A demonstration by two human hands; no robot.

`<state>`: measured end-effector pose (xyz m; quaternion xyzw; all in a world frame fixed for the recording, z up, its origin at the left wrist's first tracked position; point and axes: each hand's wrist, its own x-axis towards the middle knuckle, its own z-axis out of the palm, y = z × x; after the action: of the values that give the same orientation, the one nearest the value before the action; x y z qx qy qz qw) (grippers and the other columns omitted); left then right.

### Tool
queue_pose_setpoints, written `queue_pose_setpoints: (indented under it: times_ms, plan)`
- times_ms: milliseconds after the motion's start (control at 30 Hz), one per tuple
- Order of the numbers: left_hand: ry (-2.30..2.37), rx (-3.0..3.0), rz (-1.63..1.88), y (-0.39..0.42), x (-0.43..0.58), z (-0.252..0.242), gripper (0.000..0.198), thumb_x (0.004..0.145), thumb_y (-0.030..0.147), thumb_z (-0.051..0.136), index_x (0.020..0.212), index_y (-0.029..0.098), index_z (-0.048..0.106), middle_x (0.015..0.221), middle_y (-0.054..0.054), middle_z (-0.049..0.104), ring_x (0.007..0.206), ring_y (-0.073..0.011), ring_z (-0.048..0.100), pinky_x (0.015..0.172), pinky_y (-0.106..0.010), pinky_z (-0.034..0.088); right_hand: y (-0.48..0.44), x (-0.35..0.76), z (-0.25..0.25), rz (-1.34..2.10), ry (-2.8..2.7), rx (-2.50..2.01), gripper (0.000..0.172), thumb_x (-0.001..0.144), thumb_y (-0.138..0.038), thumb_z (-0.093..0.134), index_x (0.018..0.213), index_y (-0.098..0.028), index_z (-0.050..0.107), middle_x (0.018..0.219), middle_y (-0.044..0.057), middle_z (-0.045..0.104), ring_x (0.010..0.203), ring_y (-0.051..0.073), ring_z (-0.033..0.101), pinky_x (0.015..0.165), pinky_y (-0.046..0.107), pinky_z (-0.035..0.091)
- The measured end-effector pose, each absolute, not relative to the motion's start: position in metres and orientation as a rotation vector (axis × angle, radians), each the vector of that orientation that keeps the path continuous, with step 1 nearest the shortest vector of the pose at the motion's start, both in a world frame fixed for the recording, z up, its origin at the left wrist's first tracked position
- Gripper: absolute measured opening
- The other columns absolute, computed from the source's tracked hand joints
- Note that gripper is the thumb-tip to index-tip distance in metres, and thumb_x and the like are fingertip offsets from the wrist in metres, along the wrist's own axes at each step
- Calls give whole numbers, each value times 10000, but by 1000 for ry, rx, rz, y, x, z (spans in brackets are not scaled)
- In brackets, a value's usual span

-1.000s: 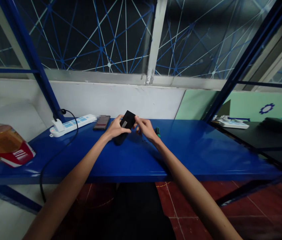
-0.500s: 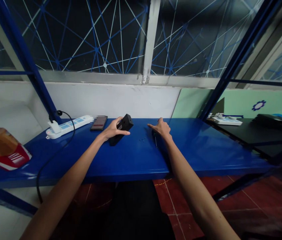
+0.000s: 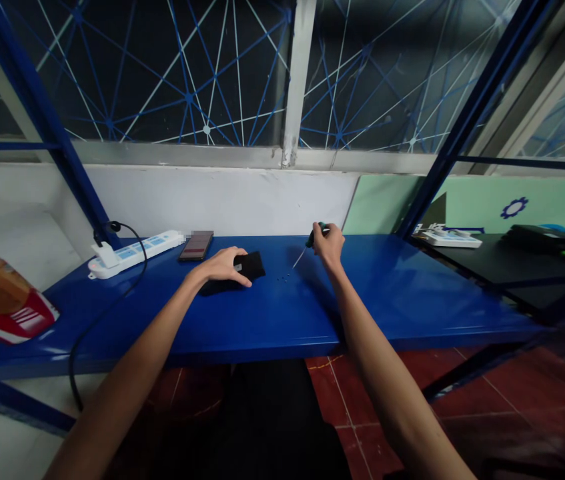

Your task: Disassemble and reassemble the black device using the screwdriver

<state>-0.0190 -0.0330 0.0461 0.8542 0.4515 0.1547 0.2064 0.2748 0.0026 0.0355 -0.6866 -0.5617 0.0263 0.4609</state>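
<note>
On the blue table (image 3: 387, 300), black box (image 3: 253, 265) and screwdriver (image 3: 309, 241) held apart, tiny dark bits (image 3: 285, 278) loose between.
Box grasped from above by the left hand (image 3: 222, 265), thumb along the near side; long axis laid roughly left to right, right end turned toward the bits. Screwdriver gripped at the handle by the right hand (image 3: 329, 245), shaft slanted down to the left, tip just beside the bits; table contact cannot be told. Bits, screws by the look, are neared most by that tip, box slightly farther off.
</note>
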Motion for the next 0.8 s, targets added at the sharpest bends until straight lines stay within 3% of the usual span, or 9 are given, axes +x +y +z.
queue_pose_setpoints:
  times_ms: [133,533,800]
  plan:
    - [1241,2455,328,-30,-17,38,784,513,563,772,1175,172,616,1167,-116,591,1063,-317,550,844,-359,420,-2,269,41,21,-1219,-1453,415,908,-499,381,1060,-154,552,808,75,676,527,150,594,575,281,463]
    - [1185,2444,345,-30,-14,27,853,469,570,812,1213,201,616,1169,-133,589,1075,-363,549,823,-378,427,-13,254,42,-75,-1417,-1326,267,881,-421,469,1036,-207,508,737,31,619,685,180,612,688,322,476]
    - [1141,2474,336,-31,-13,28,768,501,563,803,1176,233,642,1111,-104,601,1019,-319,568,802,-347,430,-12,252,41,-74,-1442,-1324,279,881,-420,473,1046,-196,498,757,42,627,695,179,613,704,324,474]
